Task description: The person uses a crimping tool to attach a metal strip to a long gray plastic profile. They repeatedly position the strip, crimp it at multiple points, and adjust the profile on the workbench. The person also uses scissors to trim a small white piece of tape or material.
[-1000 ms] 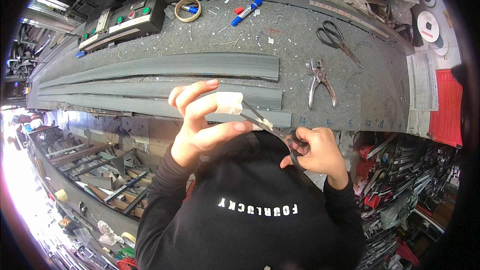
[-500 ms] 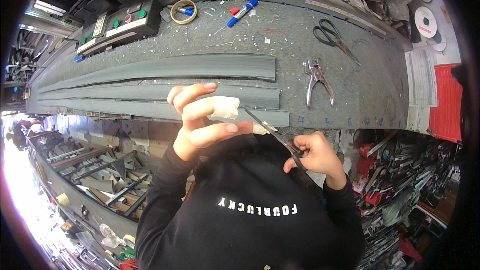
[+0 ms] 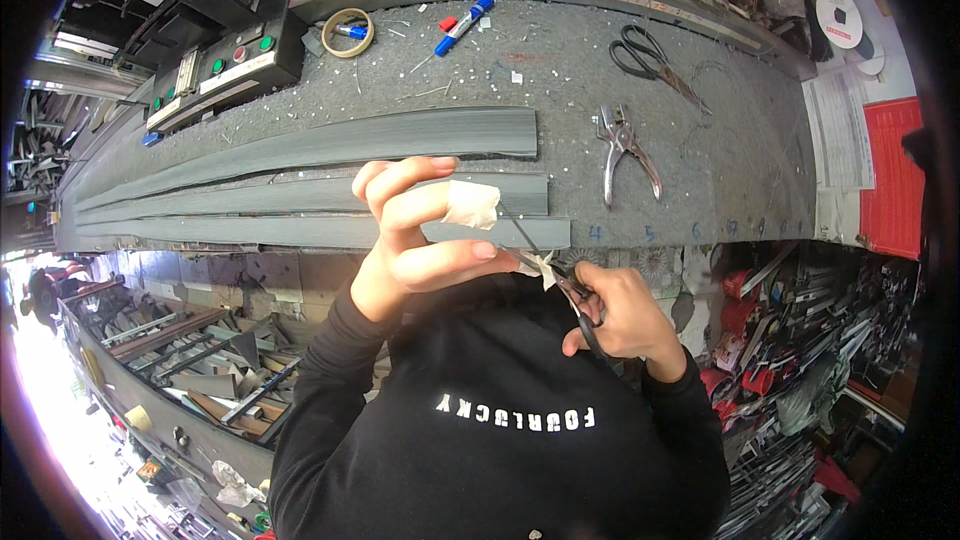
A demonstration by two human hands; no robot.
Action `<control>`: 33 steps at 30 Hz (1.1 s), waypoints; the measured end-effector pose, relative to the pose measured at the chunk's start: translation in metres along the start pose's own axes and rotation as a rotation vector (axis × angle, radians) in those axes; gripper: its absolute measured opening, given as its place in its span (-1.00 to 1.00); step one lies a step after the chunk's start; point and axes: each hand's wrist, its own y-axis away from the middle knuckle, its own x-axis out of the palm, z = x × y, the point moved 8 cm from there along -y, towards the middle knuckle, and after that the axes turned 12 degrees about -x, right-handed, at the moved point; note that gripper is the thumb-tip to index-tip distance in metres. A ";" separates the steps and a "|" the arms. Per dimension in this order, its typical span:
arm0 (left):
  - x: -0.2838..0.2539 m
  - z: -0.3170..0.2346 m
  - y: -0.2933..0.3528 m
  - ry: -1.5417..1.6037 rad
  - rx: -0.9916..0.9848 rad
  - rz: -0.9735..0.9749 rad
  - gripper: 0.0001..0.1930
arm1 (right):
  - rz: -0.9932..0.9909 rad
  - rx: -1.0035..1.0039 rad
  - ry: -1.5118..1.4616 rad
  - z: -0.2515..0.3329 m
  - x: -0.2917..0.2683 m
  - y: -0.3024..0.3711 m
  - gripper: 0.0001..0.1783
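Three strips (image 3: 400, 135) lay along the tabletop's (image 3: 740, 165) near edge, pliers (image 3: 621, 131) to their right, scissors (image 3: 664, 73) behind the pliers, marker (image 3: 465, 26) and tape roll (image 3: 347, 53) by the far edge.

Wrapped tape (image 3: 473, 205) is showing cream, the held scissors' handles (image 3: 588, 330) black; grey strips (image 3: 430, 133) are bearing fine lengthwise lines; a marker (image 3: 465, 26) is pairing blue with white.

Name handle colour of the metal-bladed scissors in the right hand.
Black handles, best in the head view.
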 end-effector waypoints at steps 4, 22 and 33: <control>0.007 -0.003 0.000 -0.107 0.064 0.106 -0.14 | -0.018 0.005 0.017 0.006 -0.003 -0.001 -0.31; 0.008 0.006 0.003 -0.046 -0.006 0.137 -0.08 | -0.079 -0.015 0.006 0.007 -0.002 -0.001 -0.45; 0.011 0.016 0.008 0.067 -0.095 0.003 -0.28 | -0.095 0.124 -0.148 -0.009 0.007 0.008 -0.61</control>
